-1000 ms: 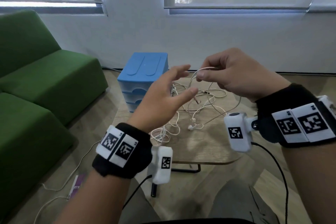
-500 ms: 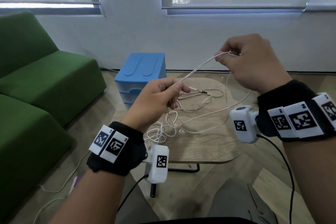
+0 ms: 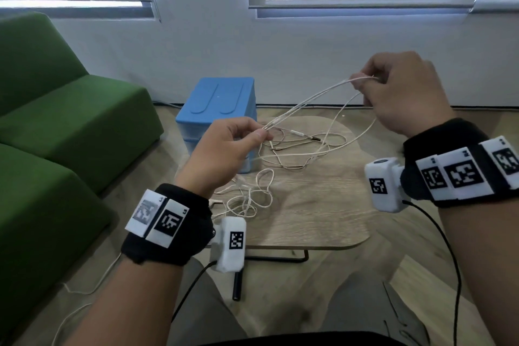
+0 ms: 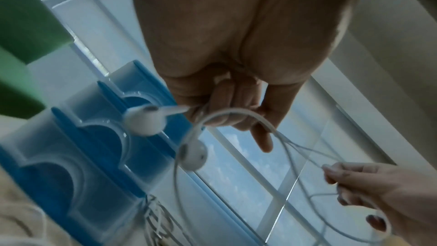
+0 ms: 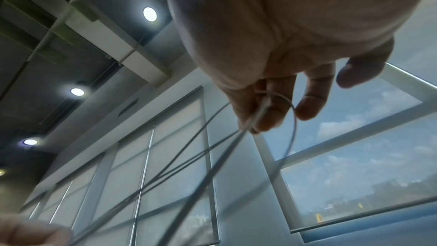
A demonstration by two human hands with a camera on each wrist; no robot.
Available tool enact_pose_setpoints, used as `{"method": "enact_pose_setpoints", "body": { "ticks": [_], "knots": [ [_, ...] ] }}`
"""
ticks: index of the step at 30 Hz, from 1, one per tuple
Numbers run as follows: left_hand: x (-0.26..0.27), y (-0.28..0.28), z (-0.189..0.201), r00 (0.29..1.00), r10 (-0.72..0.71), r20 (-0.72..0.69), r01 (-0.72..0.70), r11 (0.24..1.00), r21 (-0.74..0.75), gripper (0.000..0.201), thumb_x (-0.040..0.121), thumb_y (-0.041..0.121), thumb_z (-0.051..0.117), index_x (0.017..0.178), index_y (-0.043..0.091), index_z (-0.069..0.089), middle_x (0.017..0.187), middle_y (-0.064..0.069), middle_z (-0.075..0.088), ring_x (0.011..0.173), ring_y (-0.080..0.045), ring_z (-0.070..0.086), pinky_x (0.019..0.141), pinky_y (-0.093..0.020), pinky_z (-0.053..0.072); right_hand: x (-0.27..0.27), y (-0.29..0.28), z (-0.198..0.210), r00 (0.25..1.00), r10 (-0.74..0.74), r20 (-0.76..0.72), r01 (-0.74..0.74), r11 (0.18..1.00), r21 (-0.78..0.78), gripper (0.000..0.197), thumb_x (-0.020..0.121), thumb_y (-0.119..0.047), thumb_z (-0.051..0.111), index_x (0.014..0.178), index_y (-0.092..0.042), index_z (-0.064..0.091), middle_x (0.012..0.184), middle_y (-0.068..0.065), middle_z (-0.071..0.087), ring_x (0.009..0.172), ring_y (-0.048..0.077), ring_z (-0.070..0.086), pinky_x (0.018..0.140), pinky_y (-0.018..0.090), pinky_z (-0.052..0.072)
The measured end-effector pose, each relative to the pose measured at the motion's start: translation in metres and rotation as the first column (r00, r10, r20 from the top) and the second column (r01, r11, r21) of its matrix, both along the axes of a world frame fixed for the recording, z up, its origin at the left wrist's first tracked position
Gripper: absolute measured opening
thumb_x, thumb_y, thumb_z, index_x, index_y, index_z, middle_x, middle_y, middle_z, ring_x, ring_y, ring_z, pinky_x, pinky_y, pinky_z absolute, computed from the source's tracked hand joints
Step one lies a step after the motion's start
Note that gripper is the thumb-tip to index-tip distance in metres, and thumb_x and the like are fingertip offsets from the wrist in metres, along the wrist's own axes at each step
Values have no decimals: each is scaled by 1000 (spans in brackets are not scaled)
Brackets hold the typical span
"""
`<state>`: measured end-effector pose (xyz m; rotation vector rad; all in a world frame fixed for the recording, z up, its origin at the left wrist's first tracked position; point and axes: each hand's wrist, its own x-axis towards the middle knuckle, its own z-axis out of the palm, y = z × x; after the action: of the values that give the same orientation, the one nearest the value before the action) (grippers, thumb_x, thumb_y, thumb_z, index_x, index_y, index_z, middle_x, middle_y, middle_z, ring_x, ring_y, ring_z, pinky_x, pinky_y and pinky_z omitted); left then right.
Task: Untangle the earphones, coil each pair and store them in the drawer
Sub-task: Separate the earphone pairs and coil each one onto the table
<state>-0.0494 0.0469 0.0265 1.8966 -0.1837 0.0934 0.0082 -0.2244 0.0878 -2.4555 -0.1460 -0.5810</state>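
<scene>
White earphone cords point(image 3: 295, 149) lie tangled on the small wooden table point(image 3: 317, 213). My left hand point(image 3: 238, 143) pinches one pair near its earbuds; in the left wrist view two white earbuds point(image 4: 165, 134) dangle under its fingers. My right hand point(image 3: 393, 93) is raised at the right and pinches the same cords point(image 5: 253, 119), so several strands point(image 3: 311, 101) stretch taut between both hands. A looser bundle of cord point(image 3: 250, 196) rests on the table's left side. The blue drawer unit point(image 3: 222, 109) stands behind the table, its drawers shut.
A green sofa point(image 3: 64, 132) fills the left. White wall and windows lie behind. A loose white cable point(image 3: 84, 289) runs over the wooden floor at lower left. Black cables hang from both wrist cameras. My knees sit below the table's near edge.
My left hand has closed on the cord. My right hand has risen and moved right, drawing the strands out taut and lifting more cord off the table.
</scene>
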Motion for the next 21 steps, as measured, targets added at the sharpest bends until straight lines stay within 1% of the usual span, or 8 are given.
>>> {"method": "enact_pose_setpoints", "body": {
  "ticks": [2,4,6,9,11,13,17,21],
  "knots": [
    [0,3,-2,1000,-19,-14,19,999,26,20,103,25,63,94,19,79,57,10,44,50,-9,31,51,-25,27,3,-3,-3,1000,-29,6,28,993,111,29,89,-53,61,77,-27,65,61,-10,71,72,9,63,94,49,51],
    [-1,4,-3,999,-27,-24,28,999,21,20,103,26,63,91,21,79,65,-5,42,54,-15,30,49,-25,28,4,-1,-5,1000,2,13,-5,979,203,27,92,-46,61,80,-21,65,58,-7,70,56,-1,57,80,38,51],
    [-2,3,-3,999,-24,-38,24,1000,1,21,103,24,63,89,21,79,70,-11,45,55,-16,36,46,-23,35,2,3,-4,996,75,39,-84,943,322,20,97,-34,61,85,-19,64,54,-4,64,54,1,63,68,31,49],
    [-5,0,1,994,-74,-76,56,974,-220,20,104,18,59,94,14,76,70,-7,51,62,-15,50,55,-24,44,-1,10,-3,984,180,19,-169,879,445,15,101,-29,58,92,-18,60,43,-3,56,53,19,69,62,34,55],
    [-6,-4,6,994,-91,-60,68,951,-303,19,104,17,59,96,14,75,76,-5,62,74,-14,60,66,-25,51,-3,18,-6,968,252,-5,-218,847,484,17,102,-29,57,88,-20,57,41,-3,50,40,19,55,55,36,54],
    [-5,-7,8,999,-48,8,48,974,-222,18,103,19,61,96,20,78,90,-6,73,87,-13,60,79,-31,47,-3,25,-9,947,322,-17,-266,809,524,21,104,-27,55,84,-21,53,43,-8,39,36,14,37,48,32,43],
    [-2,-10,9,998,-16,62,29,977,-213,17,102,22,64,100,24,81,88,-4,68,78,-22,47,70,-39,40,-1,32,-16,921,385,-53,-334,855,397,23,97,-36,56,77,-26,56,44,-17,41,43,6,31,54,31,30],
    [-2,-13,8,998,-35,49,49,947,-318,17,104,12,60,106,10,77,91,-6,71,80,-14,67,75,-25,56,-6,38,-24,898,428,-102,-385,877,287,23,103,-27,58,87,-11,60,44,-20,45,41,3,34,51,23,31]
  ]
}}
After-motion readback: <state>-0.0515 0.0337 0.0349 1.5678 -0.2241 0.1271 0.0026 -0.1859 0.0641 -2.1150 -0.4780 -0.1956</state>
